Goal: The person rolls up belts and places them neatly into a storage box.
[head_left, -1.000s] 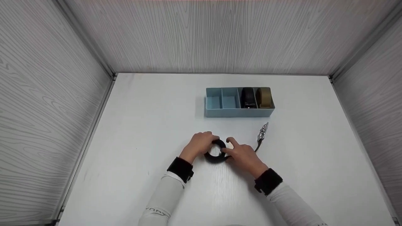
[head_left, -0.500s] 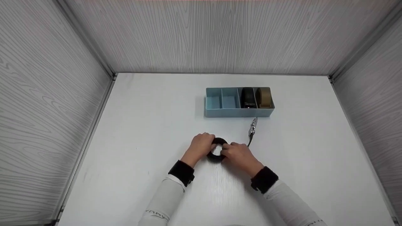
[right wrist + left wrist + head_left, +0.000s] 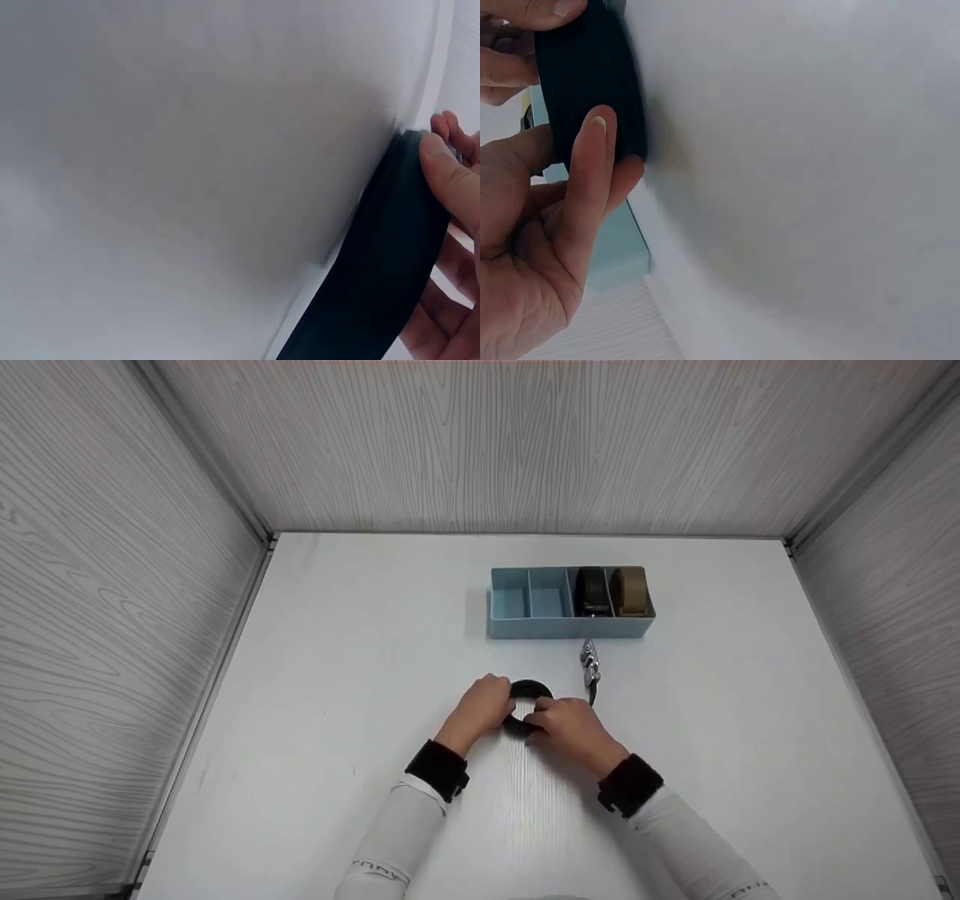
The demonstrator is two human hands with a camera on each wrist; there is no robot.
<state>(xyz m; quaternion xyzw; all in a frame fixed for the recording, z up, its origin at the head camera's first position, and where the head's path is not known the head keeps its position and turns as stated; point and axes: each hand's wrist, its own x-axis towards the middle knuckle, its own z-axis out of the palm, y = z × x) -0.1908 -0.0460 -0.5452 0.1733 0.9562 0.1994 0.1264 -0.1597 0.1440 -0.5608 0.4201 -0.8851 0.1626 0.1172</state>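
A black belt (image 3: 530, 688) is wound into a ring between the two hands. Its silver buckle (image 3: 590, 660) lies on a short loose end beyond the right hand. My left hand (image 3: 482, 706) grips the left side of the coil, thumb inside the ring and fingers along the outer face, as the left wrist view shows. On the opposite side my right hand (image 3: 574, 729) pinches the coil. In the right wrist view the right thumb (image 3: 446, 169) presses against the edge of the dark strap (image 3: 375, 262). Part of the coil is hidden behind the fingers.
Behind the hands stands a blue divided box (image 3: 566, 628). A rolled black belt (image 3: 592, 591) and a rolled brown belt (image 3: 632, 589) fill its two right compartments; the two left ones are bare. Wood-grained panels (image 3: 480, 450) wall in the white table (image 3: 360, 645).
The buckle end has swung left, its loose length getting shorter as the belt winds in. The right hand's fingers have closed on the coil, which has shifted slightly forward and right.
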